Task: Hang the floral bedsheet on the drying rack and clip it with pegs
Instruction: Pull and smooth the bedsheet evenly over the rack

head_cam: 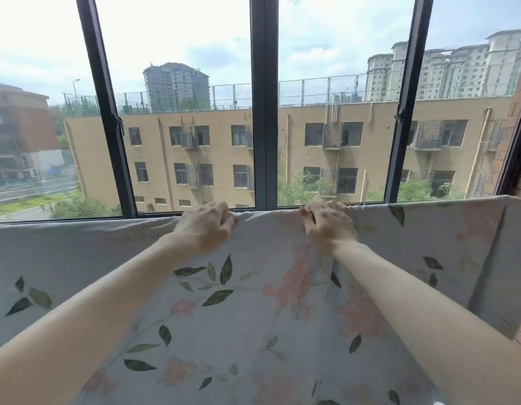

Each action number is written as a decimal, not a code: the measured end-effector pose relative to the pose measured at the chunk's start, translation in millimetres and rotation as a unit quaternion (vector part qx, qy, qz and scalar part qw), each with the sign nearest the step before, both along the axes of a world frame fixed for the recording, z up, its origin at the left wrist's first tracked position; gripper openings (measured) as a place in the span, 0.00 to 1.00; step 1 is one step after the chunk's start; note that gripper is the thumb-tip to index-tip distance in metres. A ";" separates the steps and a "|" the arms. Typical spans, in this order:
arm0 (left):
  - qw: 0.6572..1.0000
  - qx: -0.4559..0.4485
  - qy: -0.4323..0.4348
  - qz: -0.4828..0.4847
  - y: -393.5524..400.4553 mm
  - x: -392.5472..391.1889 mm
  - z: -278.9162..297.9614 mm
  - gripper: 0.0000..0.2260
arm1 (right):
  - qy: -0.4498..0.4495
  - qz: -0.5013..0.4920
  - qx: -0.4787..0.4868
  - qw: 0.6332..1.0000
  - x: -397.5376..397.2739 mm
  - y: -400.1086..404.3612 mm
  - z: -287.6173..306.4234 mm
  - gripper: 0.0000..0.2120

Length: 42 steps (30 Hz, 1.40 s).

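Thin white cotton-looking bedsheet w/ pink blossoms + dark green leaves (238, 317) fills the lower half of view, draped over a straight horizontal line at mid-height; the rack under it is hidden by the cloth. Fabric is soft, slightly wrinkled near the top fold, semi-translucent at the R end, where a doubled layer shows as a darker panel w/ a slanted edge at approx 4 o'clock.

Left hand (205, 228) sits at the top fold, just L of centre, fingers curled over the edge and gripping the cloth. Right hand (329, 223) is on the same fold, approx 1 o'clock from frame centre, fingers bent over the edge, thumb on the near side, also gripping the sheet. Hands are near each other, a short stretch of fold betw them. Both forearms bare, reaching up from 7 and 5 o'clock over the hanging sheet.

Behind, at 12 o'clock: dark metal-framed window (265, 112), glass panes, tan multi-storey building (224, 147) outside.
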<state>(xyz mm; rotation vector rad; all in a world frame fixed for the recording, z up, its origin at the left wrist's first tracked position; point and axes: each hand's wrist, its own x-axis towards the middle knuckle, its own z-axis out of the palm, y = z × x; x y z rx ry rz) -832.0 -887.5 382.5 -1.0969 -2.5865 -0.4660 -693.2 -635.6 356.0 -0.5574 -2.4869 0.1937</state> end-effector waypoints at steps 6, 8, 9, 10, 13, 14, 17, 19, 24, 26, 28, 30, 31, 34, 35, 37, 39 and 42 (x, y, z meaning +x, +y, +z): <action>0.990 -0.030 0.046 -0.127 102.4 52.3 7.4 0.18 | 0.019 0.065 -0.053 0.996 15.6 19.7 11.6 0.20; 0.990 -0.045 0.061 -0.115 127.9 59.5 3.6 0.17 | 0.027 0.080 -0.064 0.994 26.9 33.7 11.9 0.17; 0.991 -0.043 0.072 -0.107 139.3 60.3 0.3 0.17 | 0.036 0.080 -0.069 0.994 33.4 46.3 10.9 0.16; 0.991 -0.035 0.088 -0.094 144.3 58.7 -3.2 0.18 | 0.044 0.076 -0.071 0.994 39.8 57.6 9.3 0.15; 0.988 0.005 0.145 -0.055 148.6 49.7 -12.6 0.22 | 0.053 0.031 -0.040 0.997 59.7 103.8 -1.1 0.15; 0.986 0.017 0.158 -0.045 147.2 46.8 -14.4 0.23 | 0.056 0.017 -0.030 0.998 65.8 117.5 -5.1 0.16; 0.983 0.048 0.174 -0.024 148.9 41.2 -17.1 0.26 | 0.076 -0.002 0.014 0.997 78.7 155.1 -16.5 0.20; 0.982 0.055 0.182 -0.022 151.3 40.5 -16.7 0.28 | 0.095 -0.010 0.036 0.995 85.9 175.8 -22.0 0.22; 0.978 0.074 0.195 0.001 163.1 40.0 -26.8 0.31 | 0.136 -0.002 0.080 0.987 89.9 216.3 -27.2 0.29; 0.977 0.085 0.196 0.008 164.8 40.3 -31.0 0.31 | 0.148 0.007 0.085 0.985 89.6 222.6 -31.1 0.26; 0.977 0.100 0.190 0.015 170.7 37.7 -30.0 0.32 | 0.169 0.011 0.090 0.981 93.1 237.9 -30.8 0.23; 0.977 0.104 0.182 0.028 167.8 33.3 -24.6 0.33 | 0.186 0.012 0.093 0.978 96.8 253.5 -25.0 0.22; 0.977 0.106 0.183 0.038 167.3 31.3 -22.4 0.34 | 0.190 0.012 0.088 0.978 99.2 263.3 -21.3 0.21; 0.976 0.106 0.181 0.051 166.7 33.3 -24.4 0.34 | 0.193 0.009 0.074 0.978 110.3 284.5 -21.9 0.21; 0.977 0.101 0.182 0.052 169.4 35.0 -26.1 0.34 | 0.197 0.009 0.075 0.978 114.7 288.6 -25.0 0.20; 0.978 0.096 0.176 0.055 173.1 36.4 -25.6 0.34 | 0.201 0.007 0.086 0.976 118.0 289.7 -28.5 0.19; 0.980 0.094 0.160 0.077 181.8 39.7 -20.8 0.35 | 0.197 0.010 0.081 0.977 116.9 291.7 -25.9 0.17; 0.985 0.100 0.107 0.085 206.2 59.6 -14.1 0.33 | 0.178 0.033 0.078 0.980 113.6 291.2 -25.6 0.15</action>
